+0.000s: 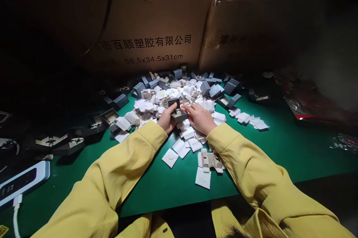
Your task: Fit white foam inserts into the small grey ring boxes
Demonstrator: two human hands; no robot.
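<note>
While my left hand (167, 119) grips a small dark box (179, 115) from its left side, its lid standing raised toward the far side, my right hand (201, 119) comes to the box's right edge with fingers bent and close together; I cannot tell whether those fingertips pinch anything there; the box is tilted a little in my grasp, above the middle of a heap of white folded cards (188, 133); both my wrists run into yellow sleeves (134, 152), which reach across the green table (167, 189); toward the far side of the heap, blue-grey boxes (215, 91) lie at various angles, and to the left sits an open box (109, 117) with a pale inside; on the near side, a white square card (170, 158) lies just left of the middle, and a beige folded insert (214, 161) lies near my right sleeve; farther right, clear plastic packaging (307, 115) with a red edge rests on the table; at the near left, a pale device (41, 173) has a white cable (16, 217) plugged into it; large brown cartons (156, 18) with printed characters stand at the far side.
</note>
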